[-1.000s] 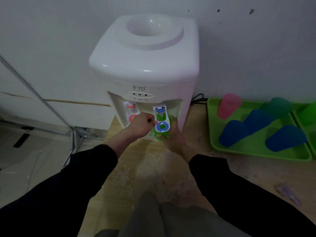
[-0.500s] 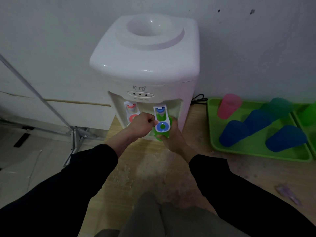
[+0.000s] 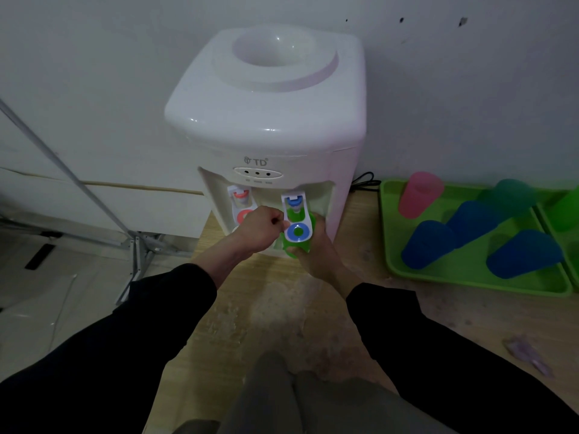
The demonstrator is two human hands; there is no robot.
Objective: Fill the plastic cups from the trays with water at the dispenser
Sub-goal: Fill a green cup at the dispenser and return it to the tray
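A white water dispenser [image 3: 269, 120] stands on the wooden floor against the wall. My right hand [image 3: 316, 245] holds a green plastic cup [image 3: 293, 249] under the blue tap [image 3: 296, 220]. My left hand [image 3: 261, 228], fingers curled, grips the side of the blue tap's lever. The cup is mostly hidden behind the lever and my hands. A red tap [image 3: 242, 206] sits to the left.
A green tray [image 3: 470, 280] to the right holds several upturned cups: a pink cup [image 3: 419, 195], blue cups [image 3: 520, 255] and a teal one. A second tray [image 3: 570, 245] lies at the right edge. A metal stand leg [image 3: 94, 202] crosses the left. A black cable [image 3: 365, 181] runs behind the dispenser.
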